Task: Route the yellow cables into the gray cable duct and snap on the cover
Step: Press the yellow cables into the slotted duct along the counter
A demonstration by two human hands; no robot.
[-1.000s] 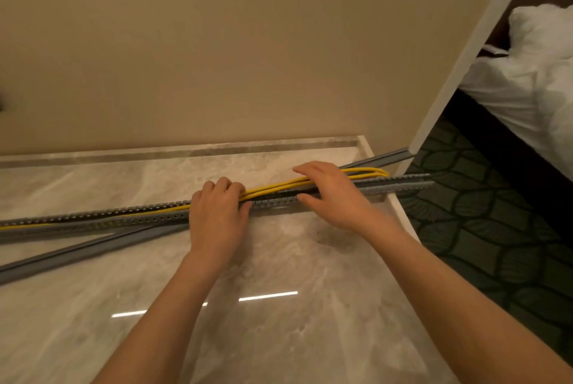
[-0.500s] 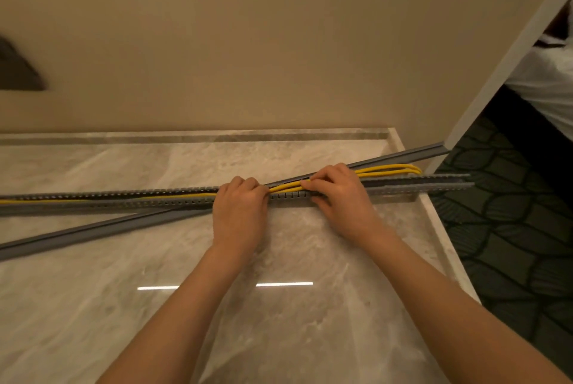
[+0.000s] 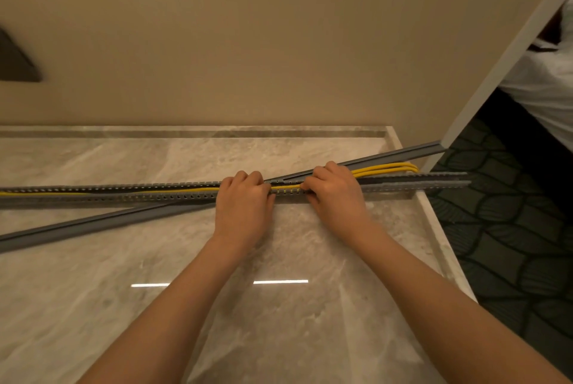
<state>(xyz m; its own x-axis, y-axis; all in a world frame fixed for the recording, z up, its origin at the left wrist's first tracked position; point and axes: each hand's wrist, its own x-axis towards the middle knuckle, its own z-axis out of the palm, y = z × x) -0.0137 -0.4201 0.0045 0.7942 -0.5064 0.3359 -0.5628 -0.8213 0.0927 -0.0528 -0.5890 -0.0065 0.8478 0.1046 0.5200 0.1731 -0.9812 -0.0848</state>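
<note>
A long gray slotted cable duct [image 3: 124, 194] lies across the marble counter, its right end overhanging the counter edge. Yellow cables [image 3: 192, 189] run inside it on the left; to the right of my hands they loop out above the duct [image 3: 387, 168]. My left hand [image 3: 243, 206] sits on the duct with fingers curled over its top. My right hand [image 3: 333, 194] is close beside it, fingers curled onto the cables and the duct. The flat gray cover [image 3: 93, 224] lies diagonally, crossing behind the duct under my hands.
The beige wall [image 3: 279, 42] stands right behind the marble counter [image 3: 279, 306], whose raised rim runs along the back and right. Past the right edge lies dark patterned carpet [image 3: 511, 244] and white bedding [image 3: 548, 79]. A dark object [image 3: 15, 64] hangs on the wall at left.
My right hand has slid left along the duct toward my left hand and its fingers have curled down onto the cables. More cable lies in the duct. The view has shifted left.
</note>
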